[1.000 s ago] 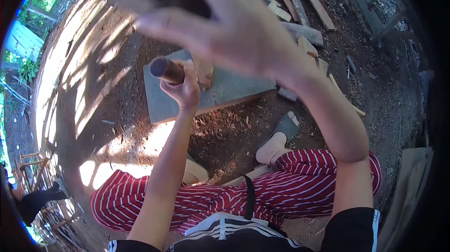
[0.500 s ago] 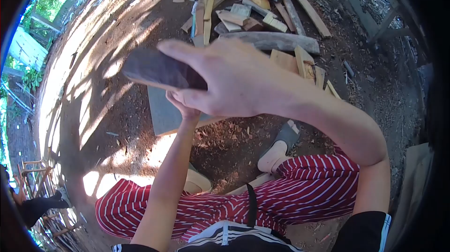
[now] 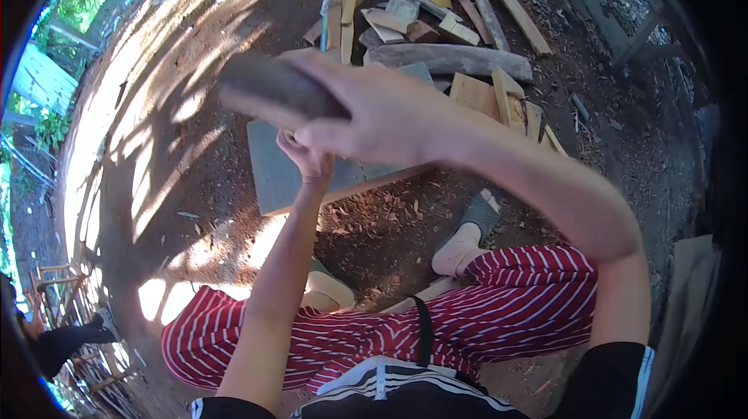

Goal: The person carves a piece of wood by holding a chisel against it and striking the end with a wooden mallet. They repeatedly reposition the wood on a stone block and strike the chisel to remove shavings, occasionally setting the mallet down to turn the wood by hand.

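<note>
My right hand (image 3: 374, 111) is wrapped round a dark, rounded wooden block (image 3: 273, 91), raised in front of me and blurred by motion. Just below it, my left hand (image 3: 308, 155) is closed, partly hidden behind the block and my right hand. What the left hand holds, if anything, cannot be made out. Under both hands a grey flat board (image 3: 273, 177) with a pale wooden edge lies low above the ground.
Wood offcuts and a long grey beam (image 3: 452, 60) lie in a heap ahead. My sandalled foot (image 3: 460, 249) rests right of the board. Wooden frames stand at the upper right. Part of another person (image 3: 70, 341) shows at the far left.
My right hand has moved slightly up with the block, uncovering more of the board. My left hand is slightly lower and remains closed.
</note>
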`<state>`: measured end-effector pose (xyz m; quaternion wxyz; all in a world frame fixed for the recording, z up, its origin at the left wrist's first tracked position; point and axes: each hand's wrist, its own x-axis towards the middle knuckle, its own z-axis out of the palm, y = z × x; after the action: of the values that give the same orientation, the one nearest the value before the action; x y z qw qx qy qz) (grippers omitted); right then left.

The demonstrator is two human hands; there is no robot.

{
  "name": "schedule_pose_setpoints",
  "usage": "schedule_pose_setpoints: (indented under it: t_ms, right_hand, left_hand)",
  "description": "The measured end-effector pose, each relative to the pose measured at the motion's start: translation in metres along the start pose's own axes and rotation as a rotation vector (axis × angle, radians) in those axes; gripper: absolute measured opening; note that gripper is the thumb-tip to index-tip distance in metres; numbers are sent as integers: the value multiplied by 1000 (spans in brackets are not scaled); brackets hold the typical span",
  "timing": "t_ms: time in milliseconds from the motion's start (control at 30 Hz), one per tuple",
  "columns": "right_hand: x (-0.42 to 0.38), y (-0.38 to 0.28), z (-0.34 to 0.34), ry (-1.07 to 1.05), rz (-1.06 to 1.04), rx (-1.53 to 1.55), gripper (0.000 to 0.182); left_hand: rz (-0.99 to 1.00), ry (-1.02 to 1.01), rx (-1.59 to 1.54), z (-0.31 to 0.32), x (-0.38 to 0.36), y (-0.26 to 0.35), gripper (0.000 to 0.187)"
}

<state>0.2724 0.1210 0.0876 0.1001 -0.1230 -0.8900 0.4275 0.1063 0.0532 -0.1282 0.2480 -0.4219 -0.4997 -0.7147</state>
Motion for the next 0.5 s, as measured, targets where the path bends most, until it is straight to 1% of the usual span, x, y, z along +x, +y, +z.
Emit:
schedule_pose_setpoints:
  t_ms: [33, 67, 100, 133, 167, 200, 233, 267, 333, 367, 433, 500]
  right_hand:
    - [5, 15, -1, 90, 5, -12, 75]
    - [11, 30, -5, 163, 6, -32, 77]
    - [14, 46, -2, 258, 26, 53, 78]
    - [16, 61, 5, 348, 45, 136, 79]
    - [16, 74, 11, 335, 40, 132, 79]
    - [17, 87, 18, 181, 240, 26, 78]
    - [18, 99, 26, 32, 440, -79, 77]
    - [18, 109, 39, 38, 442, -77, 77]
    - [15, 128, 74, -77, 389, -553, 74]
    - [14, 139, 86, -88, 392, -544, 74]
    - [11, 150, 99, 14, 352, -471, 77]
    - [10, 152, 99, 4, 358, -462, 77]
  left_hand:
    - [-552, -219, -244, 4, 34, 50, 21]
    - [-673, -227, -294, 8, 46, 58, 19]
    - [-808, -229, -332, 5, 49, 62, 18]
    - [-814, -215, -326, 1, 50, 63, 18]
    - [-845, -242, -304, -2, 53, 60, 14]
    - [-871, -276, -284, -3, 56, 58, 10]
    - [-866, -278, -285, -2, 58, 55, 10]
    - [-862, -250, -333, 0, 57, 52, 8]
    - [-873, -223, -371, -2, 56, 47, 7]
    - [-893, -226, -405, -4, 57, 46, 9]
    - [-921, -222, -431, -11, 58, 48, 10]
    - [-947, -305, -523, -19, 61, 50, 14]
